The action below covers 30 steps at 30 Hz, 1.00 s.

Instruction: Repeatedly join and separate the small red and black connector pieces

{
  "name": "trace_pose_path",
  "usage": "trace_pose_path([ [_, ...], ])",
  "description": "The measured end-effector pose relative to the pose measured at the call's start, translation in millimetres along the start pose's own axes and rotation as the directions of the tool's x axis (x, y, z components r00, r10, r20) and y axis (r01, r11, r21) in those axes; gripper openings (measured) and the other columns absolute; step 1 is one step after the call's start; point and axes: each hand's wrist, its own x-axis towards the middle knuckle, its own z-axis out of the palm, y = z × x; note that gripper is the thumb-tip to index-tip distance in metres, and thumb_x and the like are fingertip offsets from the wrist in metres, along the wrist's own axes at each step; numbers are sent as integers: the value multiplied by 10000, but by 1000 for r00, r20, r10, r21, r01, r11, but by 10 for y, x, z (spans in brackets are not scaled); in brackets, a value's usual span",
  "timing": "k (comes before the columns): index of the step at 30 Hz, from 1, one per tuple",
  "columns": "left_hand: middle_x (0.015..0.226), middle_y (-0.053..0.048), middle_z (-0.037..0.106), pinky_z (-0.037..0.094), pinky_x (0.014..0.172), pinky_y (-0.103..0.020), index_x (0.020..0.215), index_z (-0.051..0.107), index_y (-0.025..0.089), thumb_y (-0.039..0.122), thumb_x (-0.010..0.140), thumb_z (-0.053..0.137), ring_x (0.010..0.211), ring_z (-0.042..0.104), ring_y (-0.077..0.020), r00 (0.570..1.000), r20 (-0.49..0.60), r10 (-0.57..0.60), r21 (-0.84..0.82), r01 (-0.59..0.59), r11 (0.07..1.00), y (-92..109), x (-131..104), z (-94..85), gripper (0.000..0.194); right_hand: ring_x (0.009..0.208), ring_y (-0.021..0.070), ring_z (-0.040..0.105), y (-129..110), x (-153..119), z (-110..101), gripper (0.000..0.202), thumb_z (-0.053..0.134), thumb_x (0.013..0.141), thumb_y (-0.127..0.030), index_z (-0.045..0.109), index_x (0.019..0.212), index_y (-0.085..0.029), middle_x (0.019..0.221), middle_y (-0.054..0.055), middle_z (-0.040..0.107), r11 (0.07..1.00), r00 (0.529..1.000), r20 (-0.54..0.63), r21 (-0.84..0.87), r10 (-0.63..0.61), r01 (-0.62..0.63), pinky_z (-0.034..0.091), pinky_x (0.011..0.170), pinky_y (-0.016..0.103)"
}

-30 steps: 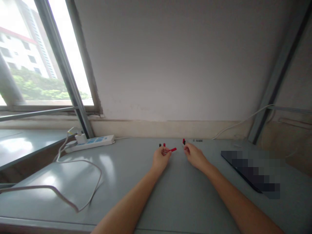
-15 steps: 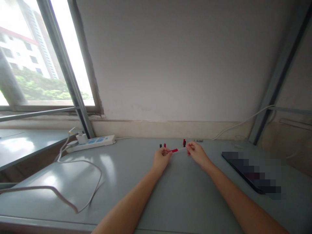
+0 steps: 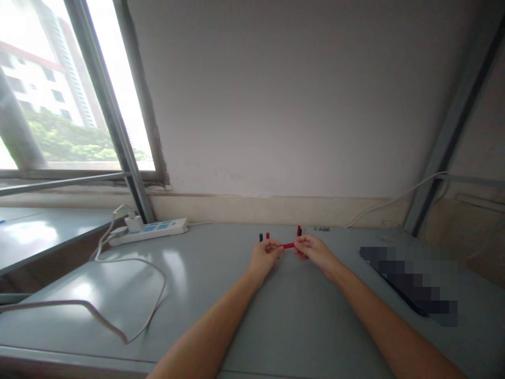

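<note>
Over the back-middle of the table, my left hand (image 3: 266, 257) is closed in a pinch on the left part of a red marker pen (image 3: 288, 246). My right hand (image 3: 313, 249) pinches at its right end, so only a short red length shows between the fingertips. No white rod shows now; the right fingers hide that end. Just beyond my left hand stand a small black piece (image 3: 261, 238) and a small red piece (image 3: 268, 236), like pen caps. Behind my right hand are another red piece (image 3: 299, 230) and a black piece (image 3: 300, 232), partly hidden.
Several small grey pieces (image 3: 321, 229) lie near the wall. A white power strip (image 3: 168, 227) with a plug sits at the back left, its cable (image 3: 130, 261) looping forward. On the right lies a dark flat object (image 3: 406, 287), pixelated. Metal posts (image 3: 112, 116) flank the table.
My right hand has moved left, closer to my left hand. The white rod that showed between the red part and my right fingers is out of sight; only red shows there now.
</note>
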Motion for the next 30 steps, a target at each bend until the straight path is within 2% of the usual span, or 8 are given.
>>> trace_pose_path([
  [3, 546, 17, 577, 370, 479, -188, 641, 569, 141, 200, 594, 637, 476, 484, -73, 1000, -26, 16, 3, -16, 1000, 0, 17, -12, 102, 601, 109, 547, 25, 2, 4, 90, 504, 722, -229, 510, 782, -163, 695, 15, 605, 984, 994, 44, -144, -103, 108, 435, 596, 243],
  [5, 561, 14, 579, 383, 484, -189, 653, 576, 141, 200, 606, 628, 490, 494, -75, 998, -44, 39, 3, -39, 999, -3, 27, -16, 91, 652, 121, 555, 16, -7, 15, 84, 516, 716, -210, 536, 781, -161, 730, 27, 617, 935, 981, 59, -296, -186, 195, 428, 622, 246],
  [8, 569, 10, 583, 397, 494, -191, 661, 588, 142, 198, 622, 617, 504, 505, -78, 996, -62, 60, 17, -59, 998, -15, 40, -15, 74, 704, 146, 563, -48, -11, 69, 79, 519, 714, -187, 575, 765, -164, 763, 46, 633, 777, 959, 112, -565, -260, 277, 404, 652, 253],
  [10, 586, 4, 592, 399, 494, -194, 688, 593, 139, 191, 631, 607, 499, 505, -78, 996, -70, 58, 15, -57, 998, -22, 54, -17, 79, 716, 166, 569, -101, 18, 126, 88, 510, 714, -178, 588, 753, -164, 759, 61, 640, 654, 959, 134, -706, -252, 271, 389, 657, 262],
  [12, 615, -5, 601, 396, 489, -195, 732, 588, 133, 181, 649, 585, 491, 499, -73, 992, -119, 45, -5, -46, 999, -21, 74, -31, 96, 720, 179, 575, -135, 87, 191, 101, 498, 717, -182, 592, 747, -159, 760, 73, 644, 595, 967, 119, -769, -225, 233, 379, 648, 263],
  [16, 662, -21, 599, 364, 463, -183, 744, 555, 123, 188, 700, 509, 491, 486, -63, 958, -287, 24, -53, -41, 998, 13, 112, -112, 91, 708, 159, 577, -102, 302, 318, 117, 486, 711, -159, 586, 767, -132, 774, 81, 647, 710, 985, 38, -689, -168, 147, 380, 614, 234],
  [20, 660, -17, 588, 315, 419, -179, 740, 535, 124, 227, 698, 495, 474, 472, -61, 939, -343, -25, -87, -5, 996, 32, 130, -192, 119, 722, 144, 574, -11, 458, 422, 137, 495, 709, -160, 584, 806, -122, 809, 78, 650, 781, 988, -30, -617, -150, 99, 389, 632, 224],
  [30, 602, 3, 554, 310, 414, -179, 688, 530, 121, 224, 659, 516, 452, 452, -61, 939, -341, -44, -125, 1, 992, -5, 136, -168, 108, 789, 166, 585, 39, 494, 532, 169, 492, 727, -198, 603, 841, -138, 879, 79, 656, 725, 996, -28, -688, -80, 39, 383, 636, 232],
])
